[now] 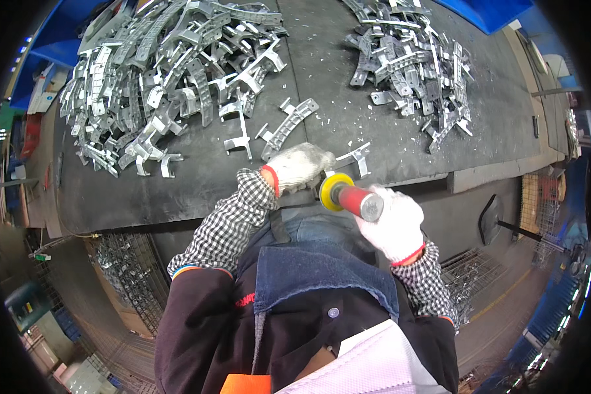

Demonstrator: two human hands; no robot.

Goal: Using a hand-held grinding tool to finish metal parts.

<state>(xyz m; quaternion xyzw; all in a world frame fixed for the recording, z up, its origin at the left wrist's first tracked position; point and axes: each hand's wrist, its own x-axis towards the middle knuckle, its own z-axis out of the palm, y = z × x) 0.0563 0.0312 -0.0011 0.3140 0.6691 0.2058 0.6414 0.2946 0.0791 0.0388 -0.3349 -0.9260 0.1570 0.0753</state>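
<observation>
Closest in was a denim apron (328, 272), with both gloved hands beyond it at the front of the desk (184, 207). The right hand (398, 223) had its fingers curled around a red tool (358, 200), which slanted up and to the left and ended in a yellow disc (328, 191). Just left of the disc was the left hand (301, 167), fingers bunched and pointing right; their undersides were hidden, so I cannot tell whether they pinched anything. A bracket (353, 156) showed just to the right of those fingertips, above the disc, near the front edge of the desk. Its long axis ran from the left glove outward, up and to the right, with a short leg turned down toward the tool; the left hand was the nearer one, and the right hand was below and to the right of it. Just past the left glove a ribbed bracket (287, 129) lay on a slant, rising to the right. Farther off, a large heap (157, 72) of brackets covered the left side, a smaller pile (410, 62) the right, and a blue bin (489, 12) stood beyond.
</observation>
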